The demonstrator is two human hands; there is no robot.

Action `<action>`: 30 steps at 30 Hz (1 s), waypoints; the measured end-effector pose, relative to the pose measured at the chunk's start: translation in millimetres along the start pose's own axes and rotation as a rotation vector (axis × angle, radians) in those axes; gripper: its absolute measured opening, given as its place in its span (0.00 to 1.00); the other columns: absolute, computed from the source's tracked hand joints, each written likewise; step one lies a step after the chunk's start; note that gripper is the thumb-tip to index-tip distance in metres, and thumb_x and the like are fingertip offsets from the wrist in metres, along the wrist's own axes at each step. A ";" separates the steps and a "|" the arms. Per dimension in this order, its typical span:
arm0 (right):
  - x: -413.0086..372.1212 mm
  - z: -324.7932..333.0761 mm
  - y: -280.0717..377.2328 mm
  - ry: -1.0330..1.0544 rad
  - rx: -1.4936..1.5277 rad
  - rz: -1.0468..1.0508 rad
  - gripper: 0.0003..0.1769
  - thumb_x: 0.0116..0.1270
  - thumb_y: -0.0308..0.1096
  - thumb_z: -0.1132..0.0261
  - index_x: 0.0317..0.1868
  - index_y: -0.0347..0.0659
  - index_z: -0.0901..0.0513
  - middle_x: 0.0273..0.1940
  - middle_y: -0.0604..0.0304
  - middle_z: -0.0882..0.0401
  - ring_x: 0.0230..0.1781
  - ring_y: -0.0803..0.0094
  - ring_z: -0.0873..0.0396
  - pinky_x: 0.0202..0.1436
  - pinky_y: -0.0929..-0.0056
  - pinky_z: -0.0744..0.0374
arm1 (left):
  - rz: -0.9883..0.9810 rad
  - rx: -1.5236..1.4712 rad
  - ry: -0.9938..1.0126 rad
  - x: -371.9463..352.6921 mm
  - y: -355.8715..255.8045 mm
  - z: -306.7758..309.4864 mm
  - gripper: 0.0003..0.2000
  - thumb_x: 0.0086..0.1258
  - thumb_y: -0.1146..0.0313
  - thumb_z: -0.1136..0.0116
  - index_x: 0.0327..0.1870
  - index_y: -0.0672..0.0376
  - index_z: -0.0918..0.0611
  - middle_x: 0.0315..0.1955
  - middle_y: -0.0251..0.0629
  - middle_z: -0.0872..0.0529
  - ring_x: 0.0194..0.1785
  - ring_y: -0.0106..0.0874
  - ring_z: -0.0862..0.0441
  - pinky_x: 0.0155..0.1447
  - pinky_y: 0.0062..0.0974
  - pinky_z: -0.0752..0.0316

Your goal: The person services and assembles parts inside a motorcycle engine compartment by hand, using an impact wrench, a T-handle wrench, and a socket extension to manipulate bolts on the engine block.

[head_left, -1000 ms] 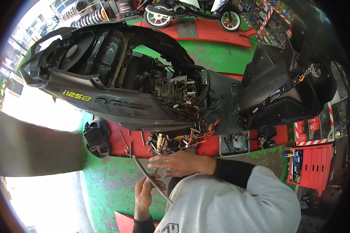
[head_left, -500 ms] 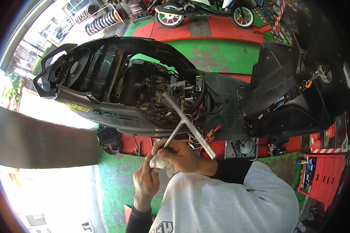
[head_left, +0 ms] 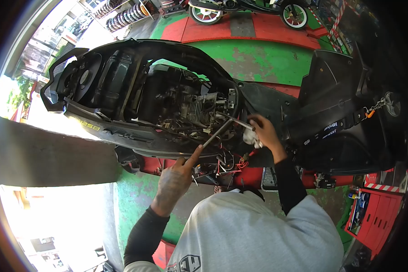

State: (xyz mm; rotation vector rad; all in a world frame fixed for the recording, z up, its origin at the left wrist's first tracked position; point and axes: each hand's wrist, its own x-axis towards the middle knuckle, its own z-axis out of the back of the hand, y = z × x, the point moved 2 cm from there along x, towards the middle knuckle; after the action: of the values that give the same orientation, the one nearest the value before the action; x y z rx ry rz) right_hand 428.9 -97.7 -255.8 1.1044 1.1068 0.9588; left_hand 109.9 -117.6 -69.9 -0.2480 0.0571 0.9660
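Note:
A metal T-handle wrench is held between my hands, over the near side of the scooter's exposed engine. My left hand is at the wrench's near-left end, its forefinger stretched along the bar; the thumb is hidden. Held by my right hand is the wrench's other end, on the right, together with a crumpled whitish rag. The engine shows its finned cylinder inside the open black body of the scooter.
Wires with red leads hang by the scooter's near side. Loose tools lie on the red platform below. The black front panel rises at right, near a red tool cabinet. Another motorcycle stands behind; a pillar is at left.
Both hands have moved forward and up toward the engine with the wrench. They have spread apart, the right going right with the rag. The wrench has turned.

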 end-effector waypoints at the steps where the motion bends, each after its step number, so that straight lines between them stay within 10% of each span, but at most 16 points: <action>1: 16.8 -3.9 0.3 -0.041 -0.052 0.128 0.17 0.73 0.37 0.35 0.55 0.36 0.18 0.40 0.62 0.20 0.38 0.78 0.22 0.41 0.76 0.24 | 0.022 0.017 0.012 3.8 -1.3 -7.0 0.36 0.67 0.79 0.46 0.77 0.39 0.36 0.31 0.43 0.21 0.28 0.42 0.17 0.32 0.41 0.21; 9: 88.1 -41.2 50.2 0.019 -0.632 0.613 0.22 0.73 0.32 0.39 0.67 0.44 0.23 0.73 0.54 0.34 0.65 0.61 0.25 0.64 0.64 0.24 | 0.069 -0.036 -0.108 10.8 -13.3 -42.2 0.38 0.66 0.79 0.45 0.78 0.37 0.37 0.29 0.41 0.23 0.27 0.42 0.18 0.31 0.42 0.21; 12: 104.7 -52.0 44.6 0.326 0.048 0.303 0.29 0.68 0.30 0.38 0.71 0.50 0.27 0.76 0.55 0.39 0.72 0.52 0.33 0.74 0.54 0.32 | 0.091 -0.028 -0.089 7.8 -16.6 -42.3 0.37 0.67 0.79 0.45 0.78 0.38 0.36 0.29 0.41 0.23 0.27 0.42 0.18 0.31 0.43 0.21; 14: 104.4 -51.2 53.3 0.239 -0.676 0.706 0.33 0.62 0.41 0.30 0.69 0.57 0.26 0.75 0.60 0.37 0.73 0.50 0.35 0.72 0.57 0.28 | 0.098 -0.012 -0.076 5.5 -19.0 -40.2 0.36 0.68 0.79 0.46 0.77 0.39 0.35 0.29 0.42 0.23 0.27 0.43 0.18 0.31 0.43 0.21; 20: 110.5 -52.3 49.1 0.307 -0.558 0.698 0.44 0.56 0.33 0.27 0.74 0.53 0.34 0.73 0.58 0.34 0.70 0.54 0.31 0.72 0.61 0.28 | 0.138 -0.383 -0.245 8.3 -33.1 4.1 0.39 0.65 0.81 0.48 0.78 0.39 0.37 0.25 0.42 0.24 0.26 0.41 0.19 0.33 0.42 0.19; 30: 112.5 -51.3 35.8 0.454 -0.217 0.524 0.48 0.59 0.28 0.28 0.78 0.39 0.44 0.65 0.49 0.25 0.66 0.63 0.26 0.68 0.65 0.28 | 0.100 0.217 -0.022 110.6 -15.6 104.5 0.34 0.64 0.78 0.46 0.74 0.42 0.32 0.30 0.53 0.14 0.35 0.49 0.13 0.38 0.45 0.20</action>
State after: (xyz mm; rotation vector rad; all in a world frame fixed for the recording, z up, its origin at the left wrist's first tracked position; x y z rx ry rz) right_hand 399.1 27.2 -246.0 1.0412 1.0498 1.7676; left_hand 179.2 -12.4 16.9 -0.0351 0.1548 1.0525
